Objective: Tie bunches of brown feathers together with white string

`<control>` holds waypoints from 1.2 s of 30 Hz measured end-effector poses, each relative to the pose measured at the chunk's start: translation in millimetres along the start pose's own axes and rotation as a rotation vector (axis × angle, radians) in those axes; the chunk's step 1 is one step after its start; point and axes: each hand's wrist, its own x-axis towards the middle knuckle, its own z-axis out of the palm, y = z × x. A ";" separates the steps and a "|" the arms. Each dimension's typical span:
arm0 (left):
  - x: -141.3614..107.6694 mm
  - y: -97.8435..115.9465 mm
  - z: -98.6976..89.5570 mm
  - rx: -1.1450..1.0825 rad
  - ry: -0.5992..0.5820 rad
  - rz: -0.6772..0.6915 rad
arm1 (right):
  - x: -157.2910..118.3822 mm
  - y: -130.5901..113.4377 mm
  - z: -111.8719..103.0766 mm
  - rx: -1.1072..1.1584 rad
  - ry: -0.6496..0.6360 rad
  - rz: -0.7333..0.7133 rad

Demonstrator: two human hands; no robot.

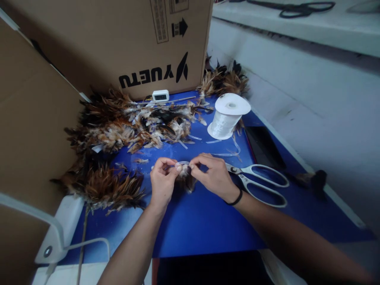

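Observation:
Both hands meet over the middle of the blue tabletop, each pinching one end of a short, clear ribbon point(182, 162) that bows slightly upward. My left hand point(162, 180) is closed with thumb and forefinger at its left end. At the other end, the fingertips of my right hand point(214, 174) are pressed together; a black band circles that wrist. Just below the ribbon hangs a small brown and white feather tuft point(185, 178), its top at the fingertips; which hand bears it I cannot tell. White-handled scissors point(252, 180) lie beside my right wrist, their blades partly hidden behind the hand.
A white spool point(227, 118) of clear ribbon stands behind my right hand, cut ribbon pieces near it. Feather heaps point(113, 130) cover the left and back. A cardboard box point(142, 47) rises behind, with a small digital clock point(160, 95) before it. A dark flat object point(264, 146) lies right.

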 end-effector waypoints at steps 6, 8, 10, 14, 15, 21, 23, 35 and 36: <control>-0.9 3.7 1.3 -0.039 -0.024 -0.013 | 1.9 -1.1 -2.5 0.290 -0.065 0.200; -1.1 4.8 1.4 -0.044 -0.027 -0.011 | 1.8 -0.9 -2.3 0.384 -0.086 0.261; -1.3 5.9 1.4 -0.045 -0.028 -0.007 | 1.4 -0.9 -1.4 0.480 -0.091 0.317; -1.5 7.2 1.8 -0.046 -0.030 0.001 | 0.7 -2.6 1.7 0.651 -0.086 0.452; -1.5 7.2 2.2 -0.051 -0.032 -0.001 | 0.7 -3.2 2.4 0.686 -0.088 0.478; -0.5 3.6 5.3 -0.104 -0.060 -0.069 | 3.9 -2.4 4.0 0.782 -0.108 0.500; 0.8 1.9 4.5 -0.106 -0.078 -0.102 | 5.6 0.0 2.7 0.716 -0.112 0.493; -1.2 10.5 3.1 0.204 -0.088 0.095 | 4.5 3.7 -1.0 0.397 -0.185 0.258; 0.0 11.4 2.1 0.200 -0.064 0.119 | 5.5 4.7 -1.2 0.428 -0.139 0.292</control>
